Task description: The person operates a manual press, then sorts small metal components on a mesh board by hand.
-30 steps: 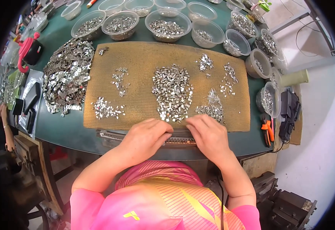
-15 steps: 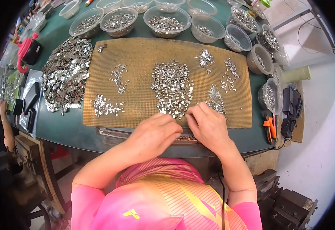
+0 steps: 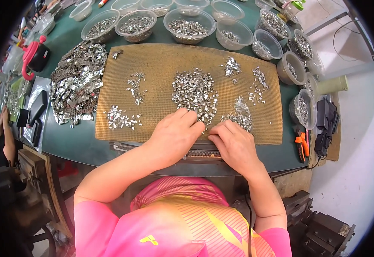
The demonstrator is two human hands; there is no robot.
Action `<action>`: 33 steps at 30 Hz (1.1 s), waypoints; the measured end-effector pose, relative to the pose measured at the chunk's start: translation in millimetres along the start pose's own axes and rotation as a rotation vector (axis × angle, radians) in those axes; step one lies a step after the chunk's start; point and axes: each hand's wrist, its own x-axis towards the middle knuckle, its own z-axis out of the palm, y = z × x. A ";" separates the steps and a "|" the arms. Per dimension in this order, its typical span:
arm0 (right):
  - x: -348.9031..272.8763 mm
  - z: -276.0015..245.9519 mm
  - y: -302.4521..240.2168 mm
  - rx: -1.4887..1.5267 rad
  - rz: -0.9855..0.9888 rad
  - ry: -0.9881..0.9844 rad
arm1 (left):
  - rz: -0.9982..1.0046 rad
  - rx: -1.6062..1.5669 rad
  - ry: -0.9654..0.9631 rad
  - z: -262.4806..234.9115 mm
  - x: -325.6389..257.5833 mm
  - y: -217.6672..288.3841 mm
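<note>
A heap of small silvery metal pieces point(image 3: 194, 92) lies on a brown textured mat point(image 3: 155, 64). My left hand point(image 3: 176, 135) is at the heap's near edge, its fingers bent down and pinched together; what they hold, if anything, is hidden. Close beside it, my right hand point(image 3: 235, 145) hovers over the mat's front edge with thumb and fingers drawn together, their tips too small to read. Below both hands, along the table edge, lies a long dark metal fixture point(image 3: 120, 147) with a row of small copper-coloured parts point(image 3: 204, 154), partly covered by my hands.
Smaller clusters of metal pieces point(image 3: 121, 118) dot the mat. A large mound of linked metal strips point(image 3: 77, 81) sits left of it. Clear plastic bowls of parts point(image 3: 190, 28) line the far and right sides. Orange-handled pliers point(image 3: 301, 143) and a black power adapter point(image 3: 324, 113) lie at right.
My left hand has moved up and away from the fixture to the heap's near edge, uncovering more of the copper-coloured row. My right hand has shifted slightly toward me.
</note>
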 end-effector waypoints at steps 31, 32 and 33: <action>8.5 12.1 -9.9 -0.034 0.012 0.016 | -0.085 -0.436 -0.016 -15.7 -32.4 20.4; 7.9 11.7 -9.1 -0.035 0.014 0.016 | -0.085 -0.437 -0.016 -13.8 -31.5 22.2; 7.1 11.6 -8.2 -0.021 0.004 0.024 | -0.080 -0.419 -0.012 -11.2 -31.1 23.1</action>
